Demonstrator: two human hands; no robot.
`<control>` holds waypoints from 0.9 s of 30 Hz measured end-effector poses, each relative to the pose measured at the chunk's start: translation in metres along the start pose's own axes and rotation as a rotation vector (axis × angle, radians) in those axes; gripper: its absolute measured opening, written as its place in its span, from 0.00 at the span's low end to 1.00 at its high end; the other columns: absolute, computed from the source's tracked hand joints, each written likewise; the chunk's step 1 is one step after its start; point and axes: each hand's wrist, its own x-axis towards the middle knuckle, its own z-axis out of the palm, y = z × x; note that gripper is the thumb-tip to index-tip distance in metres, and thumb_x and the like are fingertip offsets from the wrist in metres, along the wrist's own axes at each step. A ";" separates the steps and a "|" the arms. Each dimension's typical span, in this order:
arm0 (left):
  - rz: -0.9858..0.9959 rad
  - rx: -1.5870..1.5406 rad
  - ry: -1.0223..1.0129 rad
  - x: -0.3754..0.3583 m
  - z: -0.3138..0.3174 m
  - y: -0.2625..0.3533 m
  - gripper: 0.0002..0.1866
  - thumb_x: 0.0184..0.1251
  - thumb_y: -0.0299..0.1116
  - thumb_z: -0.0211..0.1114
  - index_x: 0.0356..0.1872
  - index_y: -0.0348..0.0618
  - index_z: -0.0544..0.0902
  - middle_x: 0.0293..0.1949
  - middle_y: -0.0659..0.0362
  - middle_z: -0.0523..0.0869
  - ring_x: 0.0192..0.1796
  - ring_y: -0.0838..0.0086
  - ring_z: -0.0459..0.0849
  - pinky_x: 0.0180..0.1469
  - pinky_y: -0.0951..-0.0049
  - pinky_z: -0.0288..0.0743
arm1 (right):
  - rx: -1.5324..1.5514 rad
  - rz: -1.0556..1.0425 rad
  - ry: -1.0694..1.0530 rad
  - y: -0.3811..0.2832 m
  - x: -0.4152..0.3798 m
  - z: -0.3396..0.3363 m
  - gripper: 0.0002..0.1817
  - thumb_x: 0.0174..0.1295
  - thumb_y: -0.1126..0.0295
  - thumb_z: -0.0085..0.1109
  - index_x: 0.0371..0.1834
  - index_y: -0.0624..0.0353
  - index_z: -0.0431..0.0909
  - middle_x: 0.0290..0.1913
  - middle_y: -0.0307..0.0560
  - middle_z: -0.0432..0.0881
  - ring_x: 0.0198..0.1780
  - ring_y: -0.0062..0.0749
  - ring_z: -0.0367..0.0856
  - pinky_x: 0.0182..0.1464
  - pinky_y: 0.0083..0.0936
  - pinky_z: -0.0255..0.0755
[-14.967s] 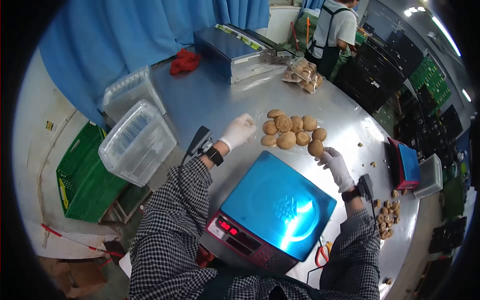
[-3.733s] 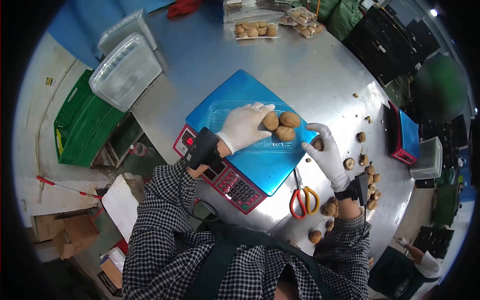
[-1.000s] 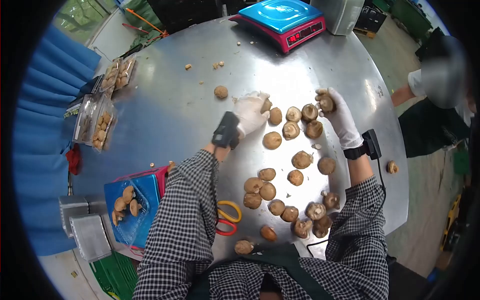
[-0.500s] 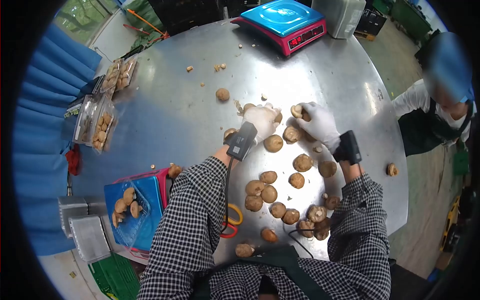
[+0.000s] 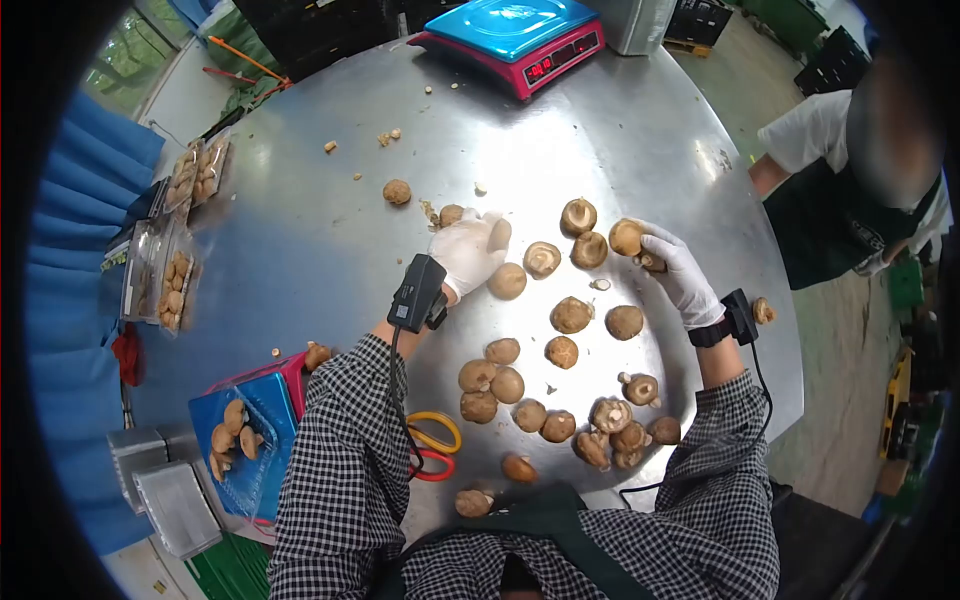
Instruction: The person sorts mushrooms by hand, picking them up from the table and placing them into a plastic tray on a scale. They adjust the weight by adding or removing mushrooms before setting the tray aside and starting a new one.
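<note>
My left hand, in a white glove, is closed round a brown mushroom near the middle of the metal table. Just behind it another mushroom lies beside small scraps. To the right, my right hand, also gloved, has its thumb and fingers on a mushroom, with a second one partly hidden under the fingers. Two mushrooms sit between my hands, and a pale-gilled one lies right of my left hand. Several more mushrooms are spread nearer my body.
A blue-topped scale stands at the back. At the left, another scale bears a clear tray of mushrooms. Scissors lie by my left sleeve. Bagged mushrooms are at the left edge. A co-worker stands at the right.
My hands have moved farther apart. Two mushrooms now show uncovered where my right hand was. The whole view has shifted, and the co-worker has changed posture.
</note>
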 end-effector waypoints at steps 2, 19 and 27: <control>-0.036 -0.008 0.040 0.000 0.005 0.004 0.26 0.63 0.41 0.63 0.62 0.46 0.73 0.52 0.48 0.79 0.51 0.54 0.81 0.52 0.60 0.76 | -0.293 -0.009 0.129 0.009 0.002 -0.017 0.23 0.66 0.63 0.56 0.62 0.62 0.75 0.42 0.38 0.82 0.41 0.17 0.76 0.47 0.17 0.72; 0.045 -0.233 0.335 -0.005 0.021 -0.008 0.23 0.68 0.44 0.62 0.61 0.48 0.74 0.50 0.47 0.81 0.51 0.54 0.82 0.53 0.62 0.77 | -1.092 -0.318 0.171 0.022 -0.004 -0.022 0.29 0.57 0.56 0.67 0.61 0.52 0.76 0.46 0.51 0.85 0.48 0.45 0.85 0.53 0.33 0.77; -0.075 -0.614 0.161 -0.017 0.008 0.007 0.24 0.66 0.43 0.67 0.61 0.49 0.75 0.53 0.51 0.83 0.56 0.65 0.82 0.59 0.67 0.74 | -0.807 -0.063 -0.019 0.018 -0.024 -0.011 0.29 0.61 0.51 0.64 0.59 0.60 0.78 0.46 0.54 0.86 0.47 0.36 0.85 0.52 0.27 0.77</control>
